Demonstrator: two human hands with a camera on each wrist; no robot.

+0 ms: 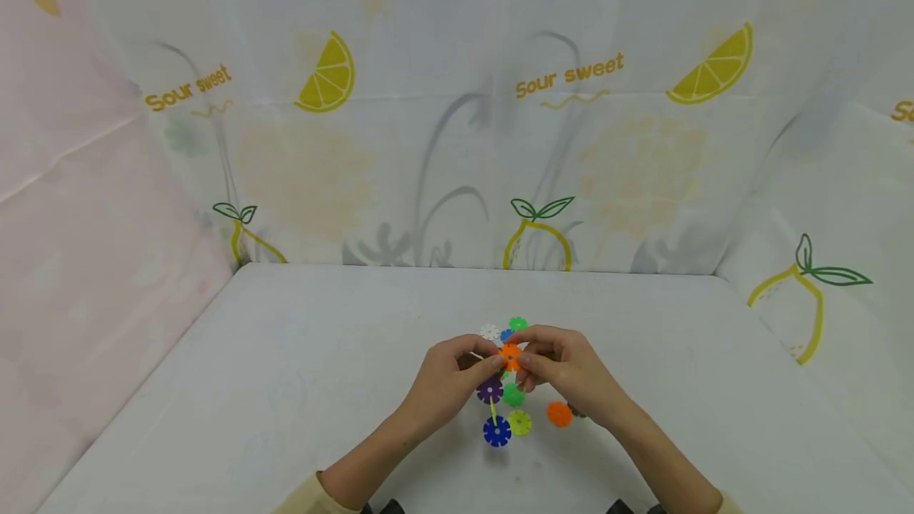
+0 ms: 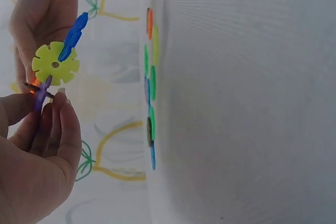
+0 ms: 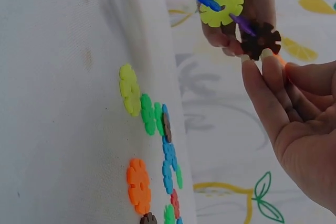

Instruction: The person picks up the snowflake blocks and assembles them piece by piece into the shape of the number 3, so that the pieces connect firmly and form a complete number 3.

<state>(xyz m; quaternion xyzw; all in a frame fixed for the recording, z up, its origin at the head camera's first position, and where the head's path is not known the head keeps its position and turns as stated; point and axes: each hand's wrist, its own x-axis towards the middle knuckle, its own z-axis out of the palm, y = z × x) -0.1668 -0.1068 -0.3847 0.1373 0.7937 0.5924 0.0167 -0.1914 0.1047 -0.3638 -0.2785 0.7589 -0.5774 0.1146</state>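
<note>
Observing, in the air above the white desk [image 1: 286, 387], a short chain of notched, flower-shaped plastic discs [image 2: 42, 66]. Reading outward to inward: a dark blue disc [image 1: 493, 438] at the free end, a yellow-green disc [image 3: 233, 1], a purple disc [image 1: 483, 389], a dark brown disc [image 3: 270, 40].

Left hand [image 1: 450, 375]: grip pinching the purple disc beside its meeting with the dark brown disc, probably to steady the chain close to the work and leave the far end hanging free.

Right hand [image 1: 571, 367]: grip pinching a bright orange disc [image 1: 510, 365] up against the dark brown disc, probably to line up notch with notch. Cannot tell whether already joined.

Noting, flat on the desk, a loose orange disc [image 1: 554, 414], a loose yellow-green disc [image 1: 524, 427] and a loose green disc [image 1: 513, 400]. Lying near the hands, presumably for easy reach.
</note>
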